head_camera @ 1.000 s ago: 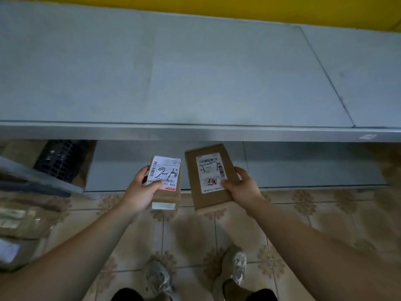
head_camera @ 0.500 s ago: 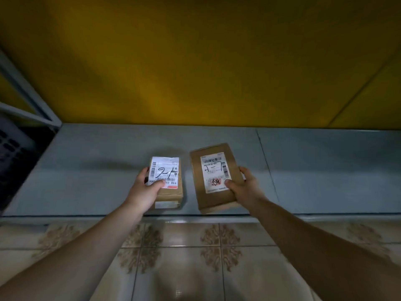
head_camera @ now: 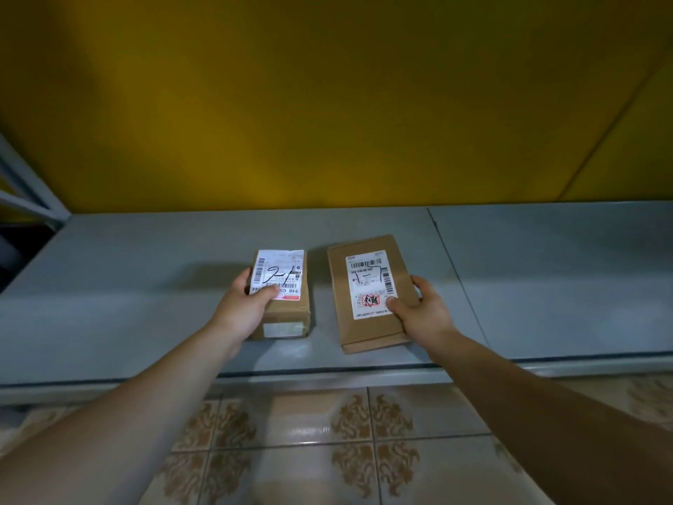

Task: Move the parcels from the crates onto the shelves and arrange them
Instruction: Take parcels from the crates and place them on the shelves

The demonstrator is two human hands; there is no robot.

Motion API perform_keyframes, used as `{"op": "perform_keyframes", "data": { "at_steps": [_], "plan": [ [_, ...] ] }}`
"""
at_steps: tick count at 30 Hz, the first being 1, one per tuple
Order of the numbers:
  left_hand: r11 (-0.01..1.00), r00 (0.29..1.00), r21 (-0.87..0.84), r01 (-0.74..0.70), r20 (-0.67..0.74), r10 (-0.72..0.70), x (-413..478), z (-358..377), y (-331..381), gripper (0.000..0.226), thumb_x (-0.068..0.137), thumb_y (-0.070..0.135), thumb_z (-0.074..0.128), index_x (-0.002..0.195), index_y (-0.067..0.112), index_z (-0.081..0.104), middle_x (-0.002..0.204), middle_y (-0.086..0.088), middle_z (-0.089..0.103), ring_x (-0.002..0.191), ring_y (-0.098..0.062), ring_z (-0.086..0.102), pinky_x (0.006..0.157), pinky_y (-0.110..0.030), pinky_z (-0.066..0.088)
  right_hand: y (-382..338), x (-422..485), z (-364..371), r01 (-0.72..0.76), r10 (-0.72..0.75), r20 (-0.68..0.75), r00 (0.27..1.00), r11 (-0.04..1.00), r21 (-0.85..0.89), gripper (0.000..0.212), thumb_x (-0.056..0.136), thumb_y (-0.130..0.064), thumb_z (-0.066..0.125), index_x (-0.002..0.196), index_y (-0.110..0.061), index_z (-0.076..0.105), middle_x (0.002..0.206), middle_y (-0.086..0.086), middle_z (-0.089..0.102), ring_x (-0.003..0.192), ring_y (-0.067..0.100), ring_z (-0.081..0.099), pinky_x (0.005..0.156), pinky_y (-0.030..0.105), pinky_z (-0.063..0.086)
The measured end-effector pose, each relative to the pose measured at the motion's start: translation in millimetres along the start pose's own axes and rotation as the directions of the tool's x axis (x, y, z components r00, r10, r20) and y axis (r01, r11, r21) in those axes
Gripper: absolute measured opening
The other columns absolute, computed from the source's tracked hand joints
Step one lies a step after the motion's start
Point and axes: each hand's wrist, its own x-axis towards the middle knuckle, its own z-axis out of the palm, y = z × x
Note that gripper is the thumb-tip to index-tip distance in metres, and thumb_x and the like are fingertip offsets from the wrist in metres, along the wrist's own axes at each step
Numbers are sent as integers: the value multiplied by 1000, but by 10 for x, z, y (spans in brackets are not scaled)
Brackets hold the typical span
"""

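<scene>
Two brown cardboard parcels sit flat on the low grey shelf point(head_camera: 145, 286), side by side with a gap between them. My left hand point(head_camera: 244, 308) grips the small thick parcel point(head_camera: 287, 308), whose white label bears a handwritten "2-1"; my thumb lies across the label's near corner. My right hand point(head_camera: 422, 311) grips the larger flat parcel point(head_camera: 368, 322) along its right edge, thumb on its white barcode label with a red stamp. Whether either parcel rests fully on the shelf or hovers just above it I cannot tell.
A yellow wall point(head_camera: 327, 103) rises directly behind the shelf. A seam point(head_camera: 455, 275) divides the shelf boards right of the parcels. A grey metal frame point(head_camera: 25, 191) stands at far left. Patterned floor tiles point(head_camera: 327, 450) lie in front of the shelf edge.
My view dropped from the upper shelf to the low shelf. Both hands carried the parcels forward and down onto it, and the parcels now lie farther apart.
</scene>
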Motion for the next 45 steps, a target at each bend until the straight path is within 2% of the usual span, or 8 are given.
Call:
{"op": "perform_keyframes", "data": {
  "at_steps": [6, 10, 14, 25, 30, 35, 40, 45],
  "plan": [
    [950, 981, 247, -192, 24, 192, 33, 80, 125, 34, 93, 22, 62, 125, 30, 54, 107, 10, 65, 95, -14, 62, 83, -27, 42, 89, 32, -77, 37, -38, -12, 999, 996, -83, 59, 91, -34, 67, 142, -28, 38, 103, -10, 59, 73, -3, 53, 52, 11, 37],
    [850, 960, 472, -232, -31, 279, 19, 219, 136, 63, 83, 40, 71, 138, 18, 48, 129, -4, 52, 123, -23, 48, 102, -32, 38, 70, 47, -107, 69, -76, -27, 997, 978, -197, 58, 90, -35, 66, 140, -23, 41, 129, 5, 55, 94, 15, 52, 78, 27, 44],
    [733, 952, 634, -248, 20, 305, -47, 388, 93, 90, 73, 62, 69, 144, 17, 37, 144, -3, 32, 133, -25, 36, 107, -38, 34, 74, 3, -73, 144, -145, 19, 989, 944, -296, 68, 83, -44, 70, 141, -27, 40, 131, 1, 46, 116, 22, 48, 100, 36, 40],
    [819, 958, 518, -247, 5, 286, -42, 432, 102, 94, 71, 50, 79, 145, 17, 32, 142, -3, 42, 127, -21, 45, 94, -25, 33, 28, -11, 63, 192, -181, 64, 981, 919, -345, 62, 88, -25, 70, 142, -23, 41, 131, 4, 50, 122, 24, 46, 100, 36, 40],
    [750, 950, 597, -283, 68, 304, 19, 427, 130, 92, 73, 52, 76, 145, 12, 36, 145, -6, 26, 135, -21, 34, 106, -24, 26, 49, 18, -23, 221, -204, 83, 975, 904, -365, 56, 93, -22, 63, 143, -31, 41, 136, -1, 43, 122, 21, 47, 102, 35, 43],
    [643, 941, 696, -321, 159, 298, 140, 600, 311, 89, 77, 57, 70, 148, 18, 35, 144, -5, 31, 134, -28, 29, 111, -32, 25, 93, 89, -245, 181, -185, 42, 982, 848, -498, 56, 95, -11, 49, 147, -28, 36, 153, 2, 24, 129, 27, 40, 107, 39, 43],
    [610, 935, 711, -350, 226, 273, 269, 801, 442, 79, 84, 47, 66, 150, 22, 32, 158, 1, 20, 142, -22, 21, 112, -30, 21, 172, 100, -352, 122, -106, 61, 992, 807, -578, 75, 89, -59, 55, 151, -28, 26, 157, 3, 15, 138, 29, 30, 111, 44, 36],
    [610, 936, 713, -346, 217, 277, 338, 853, 415, 78, 83, 49, 68, 149, 26, 34, 160, 0, 12, 145, -19, 12, 114, -29, 16, 135, 178, -412, 166, -159, 65, 985, 775, -610, 67, 95, -53, 51, 152, -29, 26, 160, 4, 12, 141, 29, 23, 111, 42, 31]
  ]
}}
